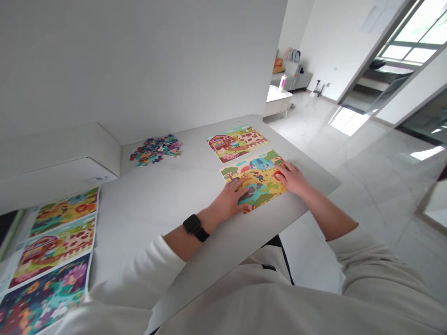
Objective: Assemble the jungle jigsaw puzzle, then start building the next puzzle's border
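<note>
Both my hands rest on a finished animal jigsaw (256, 179) with a yellow ground, near the table's front edge. My left hand (230, 200), with a black watch on its wrist, lies flat on the puzzle's left part, fingers stretched out. My right hand (293, 179) lies flat on the puzzle's right end, its fingers spread over the pieces. Neither hand holds a piece. Just beyond it lies a second finished jigsaw (237, 142) with a red barn.
A heap of loose colourful pieces (156, 150) lies at the back of the white table (157, 200). A printed sheet with three puzzle pictures (52, 246) lies at the left. A white box (52, 163) stands against the wall. Glossy floor opens to the right.
</note>
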A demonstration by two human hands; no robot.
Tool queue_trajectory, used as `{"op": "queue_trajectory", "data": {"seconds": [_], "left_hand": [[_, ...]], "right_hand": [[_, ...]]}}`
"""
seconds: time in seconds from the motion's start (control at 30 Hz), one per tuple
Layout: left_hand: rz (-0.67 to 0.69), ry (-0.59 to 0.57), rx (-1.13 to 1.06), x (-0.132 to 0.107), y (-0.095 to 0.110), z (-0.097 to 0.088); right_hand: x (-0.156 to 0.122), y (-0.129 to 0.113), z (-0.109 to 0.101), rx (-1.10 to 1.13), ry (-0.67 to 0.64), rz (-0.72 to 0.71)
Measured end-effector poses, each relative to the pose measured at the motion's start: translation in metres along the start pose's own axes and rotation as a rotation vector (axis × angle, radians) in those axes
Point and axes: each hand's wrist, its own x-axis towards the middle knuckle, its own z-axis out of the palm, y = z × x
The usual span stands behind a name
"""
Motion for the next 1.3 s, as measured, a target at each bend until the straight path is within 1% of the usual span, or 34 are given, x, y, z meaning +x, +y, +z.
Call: {"op": "queue_trajectory", "data": {"seconds": [0.07, 0.17, 0.33, 0.43, 0.57, 0.77, 0.93, 1.13, 1.3], "left_hand": [[0.030, -0.012, 0.016, 0.012, 0.006, 0.004], [0.054, -0.029, 0.036, 0.020, 0.011, 0.004], [0.020, -0.028, 0.094, 0.031, 0.014, 0.001], [0.007, -0.024, 0.114, 0.037, 0.012, -0.001], [-0.016, -0.001, 0.133, 0.042, 0.000, -0.008], [-0.031, 0.034, 0.167, 0.042, -0.030, -0.021], [-0.053, 0.055, 0.157, 0.040, -0.050, -0.028], [-0.070, 0.036, 0.137, 0.038, -0.061, -0.032], [-0.063, 0.069, 0.116, 0.039, -0.066, -0.029]], "right_hand": [[0.005, 0.010, 0.002, -0.009, 0.041, 0.000], [0.016, 0.020, 0.003, 0.000, 0.065, -0.025], [0.040, 0.032, 0.008, 0.033, 0.069, -0.067], [0.053, 0.033, 0.012, 0.037, 0.078, -0.091], [0.070, 0.025, 0.017, 0.047, 0.116, -0.113], [0.095, 0.001, 0.026, 0.076, 0.180, -0.121], [0.110, -0.017, 0.029, 0.060, 0.188, -0.101], [0.115, -0.026, 0.031, 0.019, 0.175, -0.077], [0.120, -0.027, 0.034, 0.006, 0.173, -0.068]]}}
